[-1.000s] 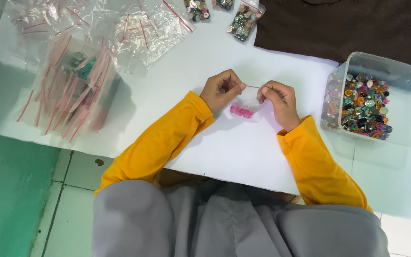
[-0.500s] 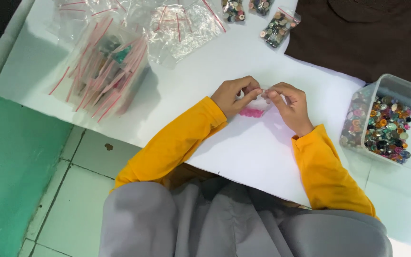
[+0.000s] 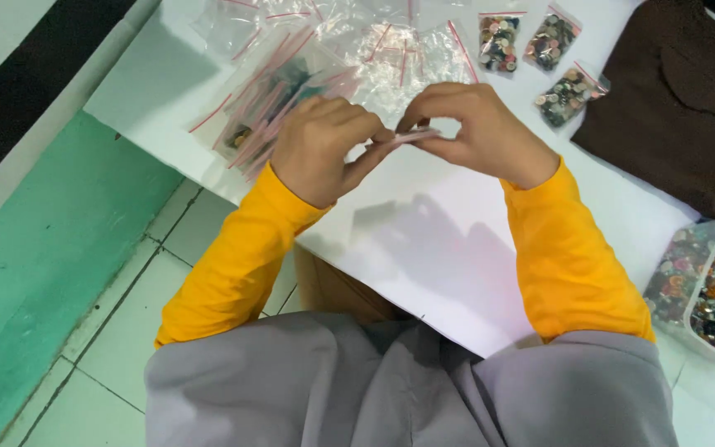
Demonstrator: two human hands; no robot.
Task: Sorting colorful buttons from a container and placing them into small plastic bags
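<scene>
My left hand point(image 3: 324, 145) and my right hand point(image 3: 477, 132) are raised above the white table point(image 3: 424, 240), fingertips meeting. Between them they pinch a small clear zip bag point(image 3: 414, 136) by its top edge; its pink contents are mostly hidden by my fingers. Both arms wear yellow sleeves. Behind my hands lies a heap of empty clear zip bags with red seal strips point(image 3: 291, 74).
Three small bags filled with mixed buttons point(image 3: 544, 50) lie at the back right, beside a dark brown cloth point(image 3: 680, 99). A clear plastic box of colourful buttons point(image 3: 713, 290) stands at the right edge. Green and white tiled floor lies to the left.
My hands have lifted the small bag off the table and brought it nearer to me. My head has turned, so the box has slid toward the right edge.
</scene>
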